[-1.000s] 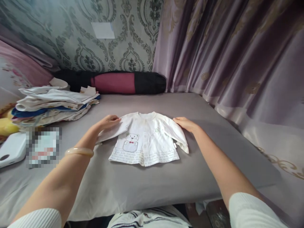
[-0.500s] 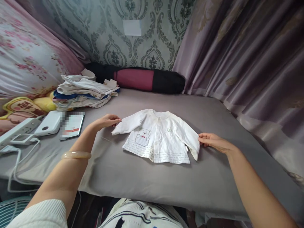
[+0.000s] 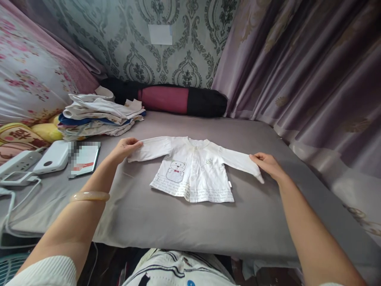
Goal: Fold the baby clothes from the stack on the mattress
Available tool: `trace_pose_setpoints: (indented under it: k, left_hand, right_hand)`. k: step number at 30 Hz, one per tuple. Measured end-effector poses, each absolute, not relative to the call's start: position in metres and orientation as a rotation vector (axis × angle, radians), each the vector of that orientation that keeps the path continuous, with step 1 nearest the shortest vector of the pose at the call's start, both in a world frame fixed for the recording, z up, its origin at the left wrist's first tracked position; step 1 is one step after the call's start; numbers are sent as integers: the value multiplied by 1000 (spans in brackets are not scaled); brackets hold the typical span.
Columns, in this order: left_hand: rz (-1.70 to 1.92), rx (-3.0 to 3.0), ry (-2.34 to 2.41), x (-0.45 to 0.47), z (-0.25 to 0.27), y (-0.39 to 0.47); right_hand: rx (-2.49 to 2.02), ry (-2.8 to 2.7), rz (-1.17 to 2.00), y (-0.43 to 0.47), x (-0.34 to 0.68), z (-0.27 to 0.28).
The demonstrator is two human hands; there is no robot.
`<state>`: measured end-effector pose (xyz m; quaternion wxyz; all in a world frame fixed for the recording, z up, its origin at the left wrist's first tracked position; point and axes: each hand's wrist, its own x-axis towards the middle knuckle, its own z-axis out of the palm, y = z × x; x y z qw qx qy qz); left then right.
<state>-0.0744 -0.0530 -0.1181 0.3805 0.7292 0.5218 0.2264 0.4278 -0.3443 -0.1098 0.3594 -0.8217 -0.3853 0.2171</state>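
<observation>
A small white baby shirt [image 3: 199, 171] lies front side up on the grey bedsheet [image 3: 166, 226], its sleeves stretched out to both sides. It has a bear drawing at the left, buttons down the middle and printed lettering along the hem. My left hand [image 3: 128, 147] is closed on the left-hand sleeve near its cuff, with the cuff end partly under my fingers. On the other side, my right hand [image 3: 266, 163] pinches the upper edge of the right-hand sleeve, and the cuff tip hangs out below my fingers.
Folded clothes [image 3: 98, 113] are stacked at the back left. Nearer stand a phone [image 3: 86, 159], a white power bank [image 3: 51, 157] and a power strip [image 3: 20, 163] with cables. A black and maroon bolster [image 3: 166, 99] lies along the wall; a curtain [image 3: 297, 71] hangs at right.
Both hands have moved outward and a little up, drawing the sleeves away from the shirt's body. The sleeves now lie straighter and more spread. The view has shifted slightly.
</observation>
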Motion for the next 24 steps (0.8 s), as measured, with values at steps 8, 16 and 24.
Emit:
trace_pose_setpoints:
  k: [8, 16, 24]
  left_hand:
    - [394, 2195, 1476, -68, -113, -42]
    - [389, 2474, 1617, -58, -116, -28]
    - [375, 2582, 1712, -47, -125, -35]
  right_hand:
    - [-2201, -1155, 699, -354, 428, -115]
    - [-2312, -1189, 403, -349, 455, -127]
    - [-2573, -1230, 32, -341, 447, -140]
